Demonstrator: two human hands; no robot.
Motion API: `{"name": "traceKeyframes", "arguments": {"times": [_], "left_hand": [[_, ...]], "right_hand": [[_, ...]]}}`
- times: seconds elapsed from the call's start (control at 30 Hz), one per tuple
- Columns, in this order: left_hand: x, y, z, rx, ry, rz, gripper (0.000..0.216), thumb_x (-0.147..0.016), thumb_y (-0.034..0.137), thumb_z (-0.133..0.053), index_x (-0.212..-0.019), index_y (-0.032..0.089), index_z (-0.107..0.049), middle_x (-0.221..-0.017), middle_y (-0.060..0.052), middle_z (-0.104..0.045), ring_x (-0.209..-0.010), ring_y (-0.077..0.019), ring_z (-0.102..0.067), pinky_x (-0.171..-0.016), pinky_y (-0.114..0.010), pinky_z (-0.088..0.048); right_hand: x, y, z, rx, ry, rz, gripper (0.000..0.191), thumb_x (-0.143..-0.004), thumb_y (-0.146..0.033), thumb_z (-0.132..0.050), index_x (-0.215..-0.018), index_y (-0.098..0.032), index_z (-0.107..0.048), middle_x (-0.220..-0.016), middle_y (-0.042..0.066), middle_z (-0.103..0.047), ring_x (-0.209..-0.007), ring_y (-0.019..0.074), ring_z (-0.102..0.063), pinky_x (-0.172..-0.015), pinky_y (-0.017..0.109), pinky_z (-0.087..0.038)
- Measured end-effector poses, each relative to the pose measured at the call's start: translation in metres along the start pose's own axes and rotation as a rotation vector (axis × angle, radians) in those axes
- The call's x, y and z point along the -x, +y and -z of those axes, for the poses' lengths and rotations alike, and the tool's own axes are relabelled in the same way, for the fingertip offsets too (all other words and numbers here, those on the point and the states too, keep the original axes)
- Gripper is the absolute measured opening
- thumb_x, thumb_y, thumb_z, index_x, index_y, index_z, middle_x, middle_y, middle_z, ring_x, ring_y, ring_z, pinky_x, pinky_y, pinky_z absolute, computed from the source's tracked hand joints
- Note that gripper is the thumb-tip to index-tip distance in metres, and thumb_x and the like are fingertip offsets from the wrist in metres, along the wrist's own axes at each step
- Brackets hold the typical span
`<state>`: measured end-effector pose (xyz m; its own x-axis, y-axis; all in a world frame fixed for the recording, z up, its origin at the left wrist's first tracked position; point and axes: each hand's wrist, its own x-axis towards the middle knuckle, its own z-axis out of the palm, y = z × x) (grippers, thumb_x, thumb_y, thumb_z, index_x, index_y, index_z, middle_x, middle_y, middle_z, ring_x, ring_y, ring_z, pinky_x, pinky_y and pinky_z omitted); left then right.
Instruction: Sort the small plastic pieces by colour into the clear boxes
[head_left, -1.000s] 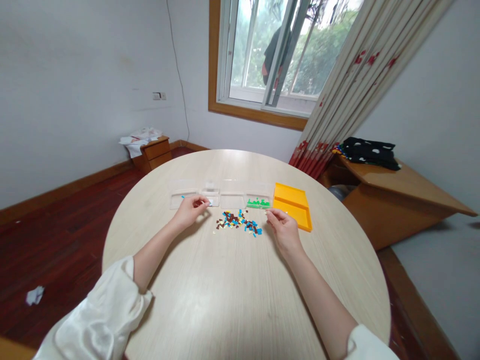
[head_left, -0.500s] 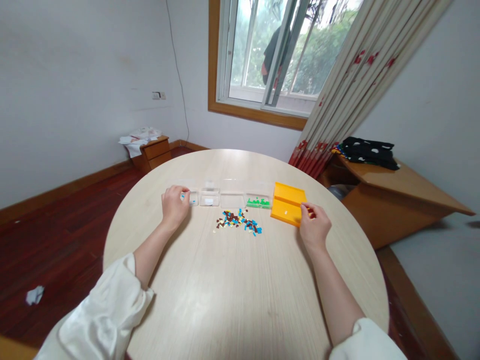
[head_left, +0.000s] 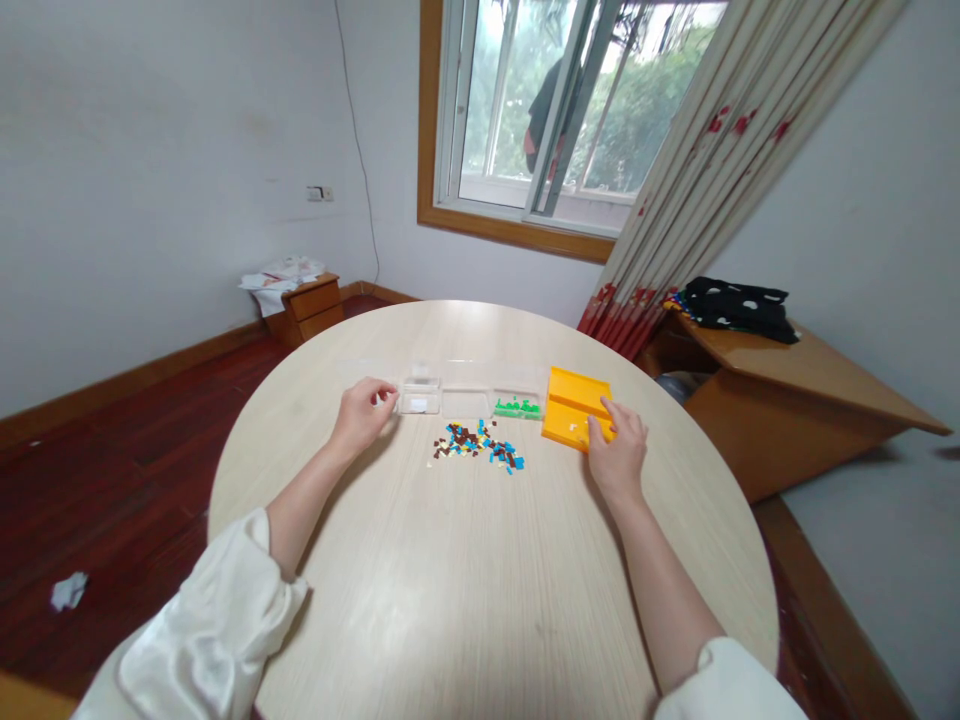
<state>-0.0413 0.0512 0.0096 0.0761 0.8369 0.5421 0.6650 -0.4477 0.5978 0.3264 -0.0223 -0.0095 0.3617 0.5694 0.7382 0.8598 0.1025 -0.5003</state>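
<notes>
My left hand (head_left: pixel 363 412) is closed, thumb and forefinger pinched beside the small clear box (head_left: pixel 420 398) that has a white piece in it. Whatever lies between those fingertips is too small to make out. Over the near right part of the open yellow case (head_left: pixel 559 425) is my right hand (head_left: pixel 621 452), its thumb and forefinger spread apart. A few small white bits (head_left: pixel 574 427) lie in the case. A loose heap of small brown, blue and yellow pieces (head_left: pixel 472 440) covers the table between my hands.
A clear tray with green pieces (head_left: pixel 517 407) stands left of the yellow case, beside another clear tray (head_left: pixel 465 403). All sit on a round pale wooden table (head_left: pixel 465 580). A wooden desk (head_left: pixel 810 400) stands at right; a person (head_left: pixel 551 110) shows beyond the window.
My left hand has shifted right, toward the clear box with the white piece. My right hand has moved slightly left over the yellow case, and its fingers have spread. More white shows in the case.
</notes>
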Motion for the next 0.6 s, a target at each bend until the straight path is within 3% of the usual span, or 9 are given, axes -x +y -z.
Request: {"name": "traceKeyframes", "arguments": {"times": [0.17,0.27,0.4,0.6], "left_hand": [[0.008,0.013,-0.004,0.157,-0.411,-0.131,0.019,-0.076,0.029,-0.054,-0.073,0.015,-0.067,-0.067,-0.002,-0.061,-0.061,-0.0129,-0.049,-0.059,-0.024,-0.038],[0.013,0.020,-0.004,0.168,-0.571,-0.178,0.020,-0.078,0.028,-0.053,-0.076,0.016,-0.069,-0.072,-0.004,-0.061,-0.066,-0.0138,-0.051,-0.063,-0.025,-0.040],[0.016,0.021,-0.006,0.216,-0.679,-0.230,0.023,-0.082,0.023,-0.049,-0.088,0.017,-0.071,-0.082,-0.006,-0.060,-0.074,-0.0147,-0.055,-0.070,-0.026,-0.043],[0.017,0.016,-0.009,0.151,-0.715,-0.293,0.035,-0.077,0.008,-0.043,-0.095,0.018,-0.071,-0.085,-0.005,-0.058,-0.079,-0.0147,-0.055,-0.077,-0.026,-0.043]], "right_hand": [[0.007,-0.025,-0.003,-0.021,-0.043,0.062,0.032,-0.082,-0.025,-0.047,-0.108,-0.016,-0.063,-0.099,0.012,-0.056,-0.096,0.0250,-0.049,-0.085,0.046,-0.043],[0.019,-0.055,-0.008,-0.087,-0.164,0.187,0.026,-0.083,-0.019,-0.046,-0.099,-0.019,-0.067,-0.093,0.010,-0.057,-0.090,0.0239,-0.050,-0.083,0.045,-0.044],[0.040,-0.095,-0.015,-0.239,-0.461,0.377,0.031,-0.082,-0.010,-0.044,-0.097,-0.022,-0.068,-0.095,0.009,-0.059,-0.093,0.0233,-0.052,-0.082,0.042,-0.045],[0.055,-0.123,-0.011,-0.156,-0.709,0.521,0.035,-0.085,-0.021,-0.052,-0.119,-0.026,-0.059,-0.124,0.010,-0.051,-0.117,0.0258,-0.042,-0.097,0.046,-0.038]]}}
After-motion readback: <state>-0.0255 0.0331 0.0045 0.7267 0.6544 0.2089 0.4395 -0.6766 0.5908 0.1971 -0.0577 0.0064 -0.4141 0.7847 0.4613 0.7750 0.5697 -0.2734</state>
